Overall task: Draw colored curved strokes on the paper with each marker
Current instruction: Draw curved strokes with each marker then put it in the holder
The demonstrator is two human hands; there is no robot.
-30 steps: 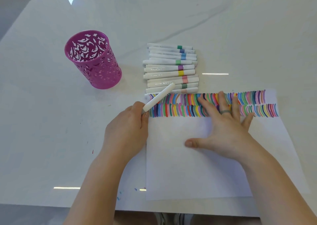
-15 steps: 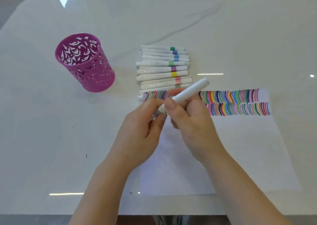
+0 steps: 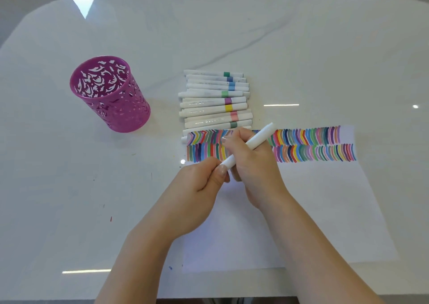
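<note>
Currently both hands clamp one white marker (image 3: 251, 142) over the paper (image 3: 325, 211): left hand (image 3: 197, 197) pinches its near-left end, right hand (image 3: 251, 162) wraps the barrel. Long axis diagonal, far end pointing up-right across the paper's colored strokes (image 3: 313, 146).

Brightly, evenly lit; white window glare on the glossy table (image 3: 301, 48) at far left, soft faint shadows, mild blur, bowed edges.

table (image 3: 301, 48): glossy white stone-look top, faint grey veining, mirror-bright reflections. paper (image 3: 325, 211): matt white sheet. pen cup (image 3: 111, 99): magenta, pierced leaf pattern, slight sheen. markers (image 3: 213, 102): smooth white plastic barrels, coloured bands.
</note>
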